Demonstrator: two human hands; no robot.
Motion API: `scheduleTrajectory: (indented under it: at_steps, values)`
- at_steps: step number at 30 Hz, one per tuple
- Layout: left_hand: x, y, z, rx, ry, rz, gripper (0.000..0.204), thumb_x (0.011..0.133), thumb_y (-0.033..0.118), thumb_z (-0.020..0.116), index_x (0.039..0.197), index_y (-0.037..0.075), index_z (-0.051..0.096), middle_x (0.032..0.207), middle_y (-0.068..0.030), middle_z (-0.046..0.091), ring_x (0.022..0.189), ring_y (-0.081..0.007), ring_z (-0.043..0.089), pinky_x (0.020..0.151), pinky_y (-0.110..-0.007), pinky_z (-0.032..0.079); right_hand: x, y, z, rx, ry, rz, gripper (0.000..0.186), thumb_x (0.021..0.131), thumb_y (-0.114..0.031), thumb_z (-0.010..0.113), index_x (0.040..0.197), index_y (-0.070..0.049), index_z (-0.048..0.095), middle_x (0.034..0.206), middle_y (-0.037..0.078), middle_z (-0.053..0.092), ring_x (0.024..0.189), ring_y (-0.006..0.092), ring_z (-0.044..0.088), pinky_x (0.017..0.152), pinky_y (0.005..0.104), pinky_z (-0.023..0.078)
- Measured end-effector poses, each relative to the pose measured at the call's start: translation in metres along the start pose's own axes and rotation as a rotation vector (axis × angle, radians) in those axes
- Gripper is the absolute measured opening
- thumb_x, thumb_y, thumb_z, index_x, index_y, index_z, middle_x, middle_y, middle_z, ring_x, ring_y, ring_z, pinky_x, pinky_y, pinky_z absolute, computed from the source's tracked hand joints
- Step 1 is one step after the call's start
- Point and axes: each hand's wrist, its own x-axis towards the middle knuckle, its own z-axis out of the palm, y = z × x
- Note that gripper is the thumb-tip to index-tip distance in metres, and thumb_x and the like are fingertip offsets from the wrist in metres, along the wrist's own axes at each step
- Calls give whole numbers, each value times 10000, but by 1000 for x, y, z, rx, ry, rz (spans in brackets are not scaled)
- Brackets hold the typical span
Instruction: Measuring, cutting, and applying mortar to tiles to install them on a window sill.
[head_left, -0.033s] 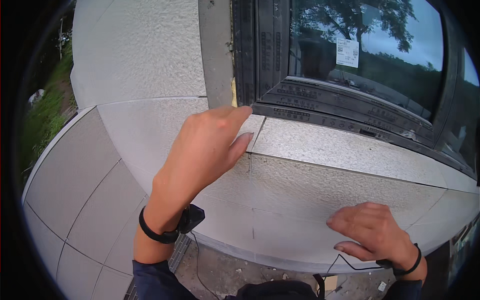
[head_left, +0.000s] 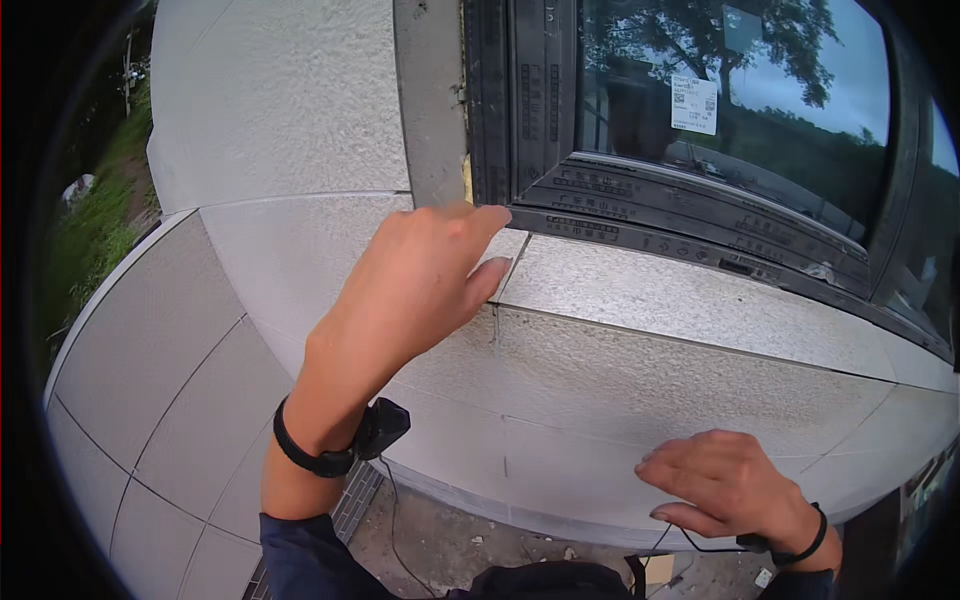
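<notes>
My left hand point(head_left: 415, 275) is at the lower left corner of the dark window frame point(head_left: 640, 228). Its fingers bend toward the frame, with the thumb apart from them over the end of the pale stone sill point(head_left: 680, 290); I see nothing held. Part of its fingers is hidden behind the hand. Lower on the right, my right hand point(head_left: 725, 485) hovers in front of the pale wall panel point(head_left: 570, 440) under the sill, its fingers stretched and thumb apart, holding nothing. A narrow joint point(head_left: 516, 262) crosses the sill beside my left thumb.
Large textured panels point(head_left: 280, 100) cover the wall on the left. A grey strip point(head_left: 430, 90) with yellow foam point(head_left: 467, 182) runs beside the frame. A white label point(head_left: 694, 105) sticks to the glass. Cables point(head_left: 400, 550) hang from both wrist devices above the debris-strewn ground point(head_left: 470, 560).
My right hand has shifted left and slightly down. My left hand stays at the frame corner with hardly any movement.
</notes>
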Motion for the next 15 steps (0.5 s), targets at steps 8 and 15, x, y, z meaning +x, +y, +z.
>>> scheduleTrajectory:
  at_steps: [8, 15]
  values:
    - [99, 27, 0, 295, -464, -241, 512, 812, 293, 709, 1219, -8, 632, 1016, -207, 705, 968, -349, 683, 843, -396, 539, -112, 42, 114, 283, -87, 168, 300, 866, -281, 712, 1104, -100, 689, 987, 84, 718, 850, 253, 692, 731, 352, 545]
    - [104, 22, 18, 323, -684, -454, 702, 709, 349, 747, 1301, 10, 581, 1179, -234, 650, 1064, -355, 651, 916, -401, 507, -167, 72, 157, 482, -142, 200, 338, 885, -296, 682, 1162, -103, 660, 998, 109, 716, 874, 294, 686, 771, 394, 542]
